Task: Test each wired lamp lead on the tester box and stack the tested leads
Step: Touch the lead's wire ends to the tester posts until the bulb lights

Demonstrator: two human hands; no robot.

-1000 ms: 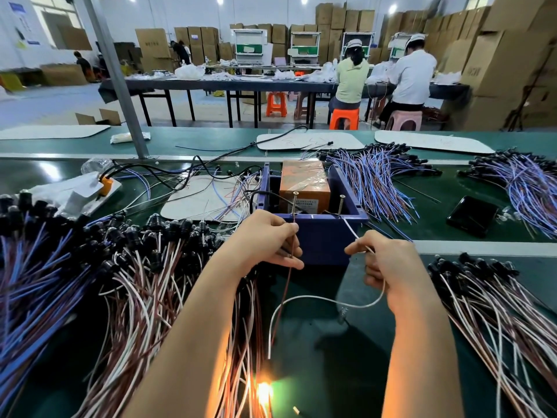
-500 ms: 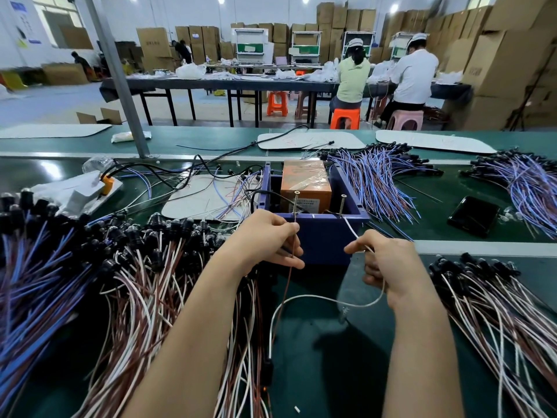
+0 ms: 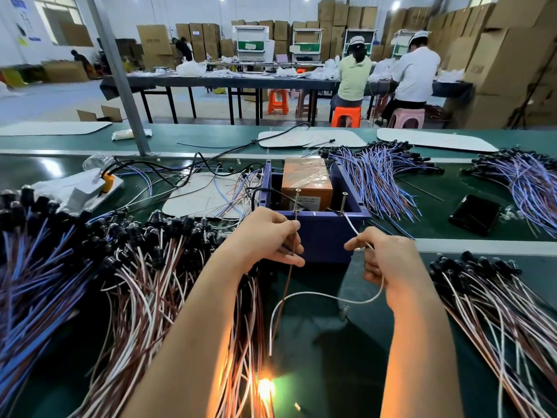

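Belt (image 3: 331,372) runs green under everything and gives you one flat surface to sort on. The big heap of brown-and-white leads (image 3: 144,282) lies by your left forearm, lamp heads away from you, so I take it for the untested supply. The smaller fan of leads (image 3: 497,312) on your right, just beside that wrist, looks like the tested stack, placed where a finished lead can be dropped with little reach.

The blue tester box (image 3: 322,239) stands dead centre between your hands, its two upright screws at the near rim so each hand gets its own contact. Your left hand (image 3: 265,239) pinches the brown wire (image 3: 286,285) between thumb and forefinger and lifts its end to the left screw (image 3: 296,200). Your right hand (image 3: 388,263) pinches the white wire (image 3: 316,294) and runs its end up to the right screw (image 3: 343,202).

The lead's slack loops back toward you, and its lamp (image 3: 265,387) lies on the belt between your forearms, glowing orange. By that glow I judge this lead good and ready for the right-hand stack.
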